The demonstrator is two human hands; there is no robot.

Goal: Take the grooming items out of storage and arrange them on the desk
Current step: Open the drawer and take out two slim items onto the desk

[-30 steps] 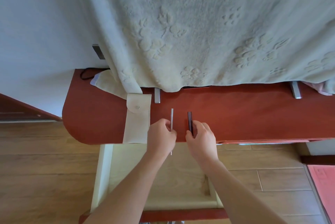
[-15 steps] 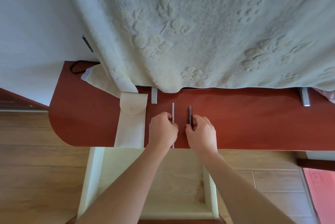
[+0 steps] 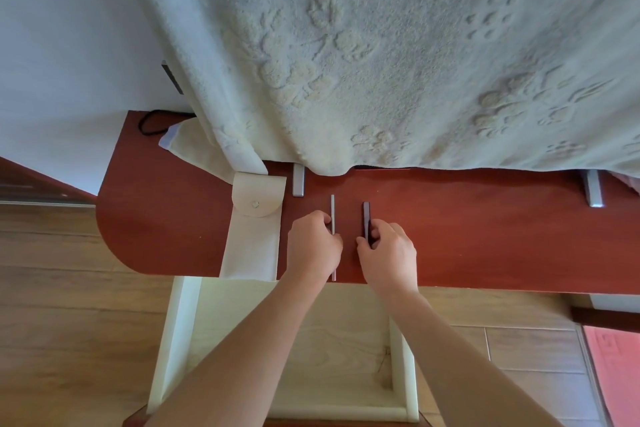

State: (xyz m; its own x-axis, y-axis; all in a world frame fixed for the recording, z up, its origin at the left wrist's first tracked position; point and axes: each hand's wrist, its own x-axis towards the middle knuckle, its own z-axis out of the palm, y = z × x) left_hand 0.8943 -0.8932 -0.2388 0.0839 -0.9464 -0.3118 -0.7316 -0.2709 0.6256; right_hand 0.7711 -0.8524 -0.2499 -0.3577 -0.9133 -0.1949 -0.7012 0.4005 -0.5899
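On the desk (image 3: 485, 239), hands (image 3: 313, 248) (image 3: 389, 255) pinch tools (image 3: 332, 215) (image 3: 366, 219) (parallel).

Cream blanket (image 3: 381, 46), wooden floor (image 3: 52, 340)

2 slim grooming sticks: 1 silver stick (image 3: 332, 215) and 1 dark stick (image 3: 366, 219). 2 hands: 1 left hand (image 3: 313, 246), 1 right hand (image 3: 389, 253). 1 cream pouch (image 3: 254, 243) with 1 snap button (image 3: 255, 204). 1 red-brown desk (image 3: 485, 236), 1 open drawer (image 3: 176, 322), 1 pale blanket (image 3: 381, 63), 1 black cable (image 3: 147, 122). 2 grey metal brackets — 1 bracket (image 3: 298, 181) beside the pouch, 1 bracket (image 3: 593, 192) far right.
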